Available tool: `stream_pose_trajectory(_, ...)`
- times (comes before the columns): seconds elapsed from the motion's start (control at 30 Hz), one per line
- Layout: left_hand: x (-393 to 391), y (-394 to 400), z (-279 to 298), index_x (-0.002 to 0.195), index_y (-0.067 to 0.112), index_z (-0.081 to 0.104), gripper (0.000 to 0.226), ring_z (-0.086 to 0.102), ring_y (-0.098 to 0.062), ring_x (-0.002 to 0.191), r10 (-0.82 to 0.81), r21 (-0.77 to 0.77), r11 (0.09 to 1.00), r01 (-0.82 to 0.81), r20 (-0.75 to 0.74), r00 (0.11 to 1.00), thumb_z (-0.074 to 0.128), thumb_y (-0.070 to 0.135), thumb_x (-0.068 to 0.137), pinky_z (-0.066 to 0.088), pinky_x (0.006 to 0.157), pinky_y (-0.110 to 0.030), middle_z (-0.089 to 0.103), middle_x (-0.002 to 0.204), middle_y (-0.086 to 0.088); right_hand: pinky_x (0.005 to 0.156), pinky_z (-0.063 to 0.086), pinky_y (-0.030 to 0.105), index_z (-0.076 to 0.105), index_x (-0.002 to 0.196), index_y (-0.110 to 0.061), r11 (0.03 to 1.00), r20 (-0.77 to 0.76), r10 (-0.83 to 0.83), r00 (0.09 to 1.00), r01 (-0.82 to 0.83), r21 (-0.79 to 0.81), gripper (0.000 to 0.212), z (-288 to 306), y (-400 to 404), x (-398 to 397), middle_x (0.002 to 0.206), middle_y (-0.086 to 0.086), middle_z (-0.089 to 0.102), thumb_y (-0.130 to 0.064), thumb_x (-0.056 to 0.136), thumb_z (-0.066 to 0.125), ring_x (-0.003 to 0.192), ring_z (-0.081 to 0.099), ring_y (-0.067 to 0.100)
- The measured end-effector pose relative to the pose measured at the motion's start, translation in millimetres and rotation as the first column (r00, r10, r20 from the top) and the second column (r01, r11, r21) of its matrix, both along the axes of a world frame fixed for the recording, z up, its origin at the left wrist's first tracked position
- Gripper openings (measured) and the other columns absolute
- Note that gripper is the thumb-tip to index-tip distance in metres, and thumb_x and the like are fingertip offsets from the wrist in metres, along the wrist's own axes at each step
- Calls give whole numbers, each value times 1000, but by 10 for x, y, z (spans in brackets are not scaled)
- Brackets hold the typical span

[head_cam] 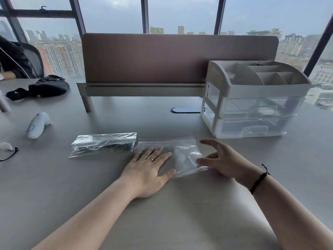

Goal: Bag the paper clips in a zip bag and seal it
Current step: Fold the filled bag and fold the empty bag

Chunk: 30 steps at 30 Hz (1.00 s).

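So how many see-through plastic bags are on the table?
2. One empty-looking zip bag lies flat under the left hand, with the right hand at its edge. The other bag lies just left of it, with small dark things inside.

Left grip (147, 167) flat, right grip (219, 159) spread

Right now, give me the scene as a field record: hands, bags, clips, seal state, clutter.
left hand: flat, fingers straight, pressing on the empty zip bag
right hand: fingers spread, thumb at the bag's right edge, holding nothing
empty zip bag: clear, flat on the table, nothing visible inside
clips: blue paper clips in a second clear bag, left of the empty one
seal state: cannot tell
clutter: white organizer at the right, white controller, glasses, black pouch
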State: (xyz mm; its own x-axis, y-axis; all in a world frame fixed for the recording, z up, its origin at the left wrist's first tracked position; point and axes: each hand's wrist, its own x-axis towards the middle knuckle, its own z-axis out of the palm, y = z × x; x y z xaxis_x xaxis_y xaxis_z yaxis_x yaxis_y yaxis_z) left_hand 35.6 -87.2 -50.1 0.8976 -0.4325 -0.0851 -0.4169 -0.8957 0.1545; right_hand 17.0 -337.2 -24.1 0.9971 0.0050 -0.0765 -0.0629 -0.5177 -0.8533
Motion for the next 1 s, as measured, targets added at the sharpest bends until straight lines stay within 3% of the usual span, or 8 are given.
stream_pose_trajectory(0.1,-10,10,6,154,46,4,73,-11,-7,153,-5,1,1000,5,-12,1000,18,76,89,-3,125,-40,-6,166,16,42,28,22,43,140,-32,988,-36,-7,999,13,157,70,0,3,-20,86,4,78,-23,80,79,45,39,11)
stream_pose_trajectory(0.2,-21,11,20,154,46,3,72,-10,-7,153,3,-10,1000,-3,-19,1000,18,77,89,-3,125,-40,-5,166,16,37,23,20,47,138,-30,960,-98,2,995,25,279,69,-14,25,-10,75,4,69,-11,80,78,46,30,13)
stream_pose_trajectory(0.33,-19,7,23,153,47,4,74,-9,-8,153,9,-11,1000,-9,-31,999,17,78,88,-1,126,-42,-6,166,17,34,24,18,50,137,-19,959,-142,32,989,10,283,62,-25,30,-3,67,2,58,-2,82,74,40,31,11)
stream_pose_trajectory(0.47,-11,11,14,153,47,3,75,-10,-8,153,4,-2,1000,-4,-37,999,15,79,86,0,126,-43,-7,166,16,33,30,20,45,141,-16,961,-135,46,990,-7,278,65,-22,-5,-7,60,-1,60,-4,83,73,40,40,13)
stream_pose_trajectory(0.6,-1,18,1,153,47,2,76,-12,-7,153,-3,-4,1000,3,-35,999,15,80,86,-1,125,-44,-8,166,16,30,30,20,38,144,-25,934,-135,94,986,-41,355,72,0,31,-17,107,11,70,-8,84,73,44,49,14)
stream_pose_trajectory(0.67,5,21,-4,153,47,1,76,-12,-7,152,-6,-4,1000,6,-34,999,15,80,86,-1,125,-44,-8,166,16,30,26,19,38,144,-30,932,-143,133,981,-75,355,73,-3,38,-18,117,15,69,-10,83,74,42,44,12)
stream_pose_trajectory(0.83,8,17,-7,153,49,0,76,-11,-7,152,-7,-9,1000,6,-33,999,15,81,86,-1,126,-43,-7,166,17,34,19,15,44,139,-31,944,-192,92,977,-23,330,68,10,-15,-9,101,20,75,-9,83,74,40,32,10)
stream_pose_trajectory(1.0,14,23,-13,153,49,2,76,-11,-7,153,-9,-11,1000,8,-34,999,15,81,85,-1,125,-43,-7,165,18,37,24,17,48,135,-29,969,-148,16,989,21,245,67,-47,-58,20,62,-1,65,-7,79,77,40,36,13)
